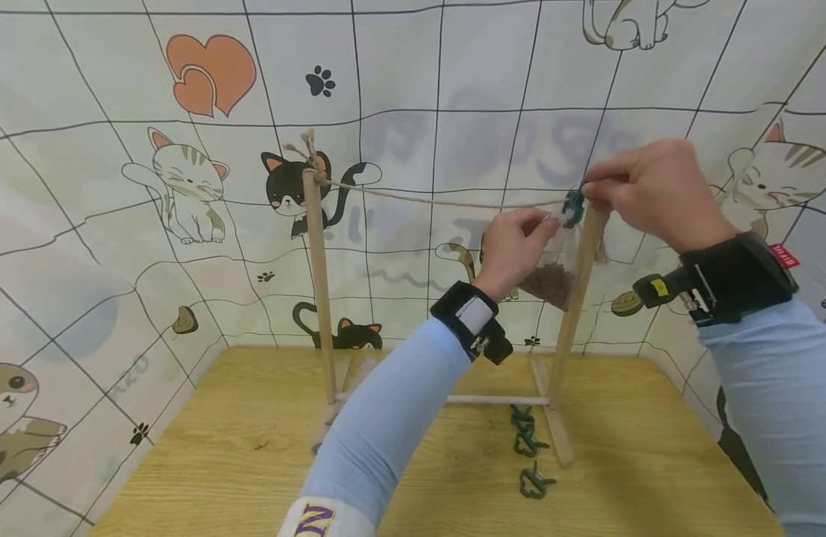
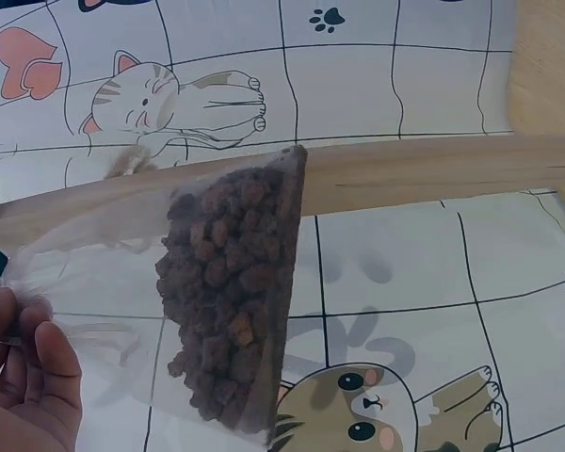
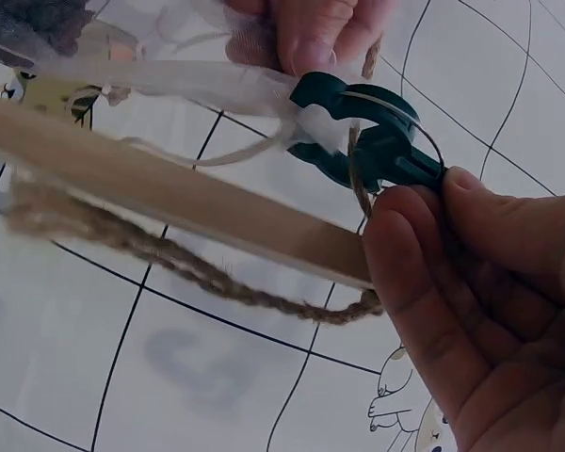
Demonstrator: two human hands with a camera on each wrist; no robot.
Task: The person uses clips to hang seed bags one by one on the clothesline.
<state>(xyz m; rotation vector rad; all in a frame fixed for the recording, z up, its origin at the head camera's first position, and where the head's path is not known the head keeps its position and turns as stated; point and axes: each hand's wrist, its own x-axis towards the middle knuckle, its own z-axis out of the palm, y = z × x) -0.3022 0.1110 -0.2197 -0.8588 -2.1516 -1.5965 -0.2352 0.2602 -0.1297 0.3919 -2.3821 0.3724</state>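
A sheer drawstring bag [image 1: 550,283] of dark reddish-brown lumps hangs beside the right post of a wooden frame. My left hand [image 1: 512,250] pinches the bag's gathered top, just under the rope [image 1: 439,201]. Against that rope sits a green plastic spring clip [image 1: 573,207]; its handle end is pinched between thumb and fingers of my right hand [image 1: 654,195]. In the right wrist view, the clip's jaws stand round the rope and the bag's white gathered neck [image 3: 315,127]. The left wrist view has the bag's lumps [image 2: 226,292] settled at its far end.
The wooden frame's left post [image 1: 318,291] carries the rope's other knot. Several green clips [image 1: 535,481] lie on the wooden table [image 1: 204,477] near the right foot [image 1: 554,432]. Partly behind my left sleeve, pale sheer material [image 1: 362,371] shows by the left foot. A cat-print cloth hangs behind.
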